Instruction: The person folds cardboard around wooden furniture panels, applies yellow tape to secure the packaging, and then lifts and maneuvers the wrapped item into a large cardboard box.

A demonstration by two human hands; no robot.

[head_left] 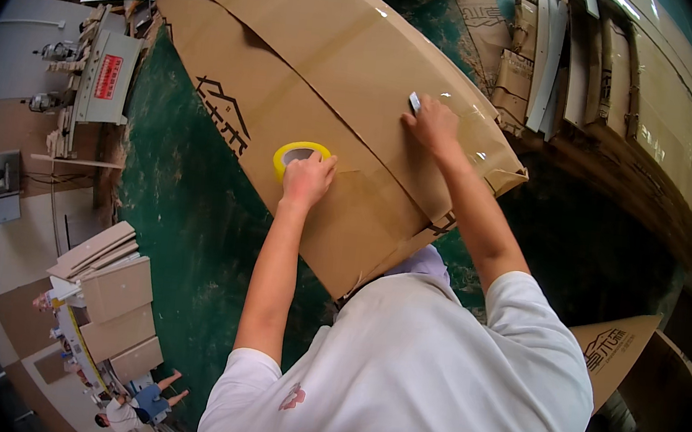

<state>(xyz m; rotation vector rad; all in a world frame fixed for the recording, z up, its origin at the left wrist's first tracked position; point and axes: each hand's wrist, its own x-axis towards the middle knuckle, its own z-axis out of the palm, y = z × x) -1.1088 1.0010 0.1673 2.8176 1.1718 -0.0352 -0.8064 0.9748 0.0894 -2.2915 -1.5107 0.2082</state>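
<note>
A large brown cardboard package (266, 98) stretches out in front of me, its long flaps meeting along a seam down the middle. Shiny strips of clear tape show along its right edge. My left hand (307, 182) is closed on the rim of a yellow tape roll (279, 158), held over the cardboard left of the seam. Right of the seam, my right hand (434, 126) is closed around a small cutter (414, 102); only its pale tip shows beyond the fingers, and the rest is hidden in the grip.
Long wrapped packages (678, 107) are stacked on the right. An opened cardboard piece (614, 350) stands at the lower right. Beyond the green floor (168, 223), a grey machine (107, 77) and stacked panels (122, 302) stand on the left. Another person (149, 406) works at the lower left.
</note>
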